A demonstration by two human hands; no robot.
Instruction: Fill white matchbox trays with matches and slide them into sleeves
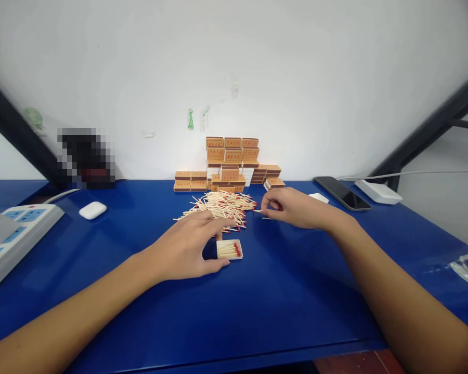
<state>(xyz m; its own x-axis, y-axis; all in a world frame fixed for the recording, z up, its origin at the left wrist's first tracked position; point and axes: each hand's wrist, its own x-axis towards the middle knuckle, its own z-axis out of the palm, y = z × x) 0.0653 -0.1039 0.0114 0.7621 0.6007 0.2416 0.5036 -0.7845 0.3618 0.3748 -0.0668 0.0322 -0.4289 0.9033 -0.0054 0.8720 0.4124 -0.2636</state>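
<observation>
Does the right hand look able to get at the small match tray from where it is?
Probably yes: blue tabletop shows between the right hand and the tray, whose right end looks free; the left hand is around its left end.

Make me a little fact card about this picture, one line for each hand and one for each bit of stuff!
Left hand: curved around a tray; grip unclear
Right hand: seems to pinch a match
In the tray: matches with red heads, pointing right
Pile: loose matches, beyond the tray
Boxes: stacked by the wall
Table: blue
Far right: black phone
</observation>
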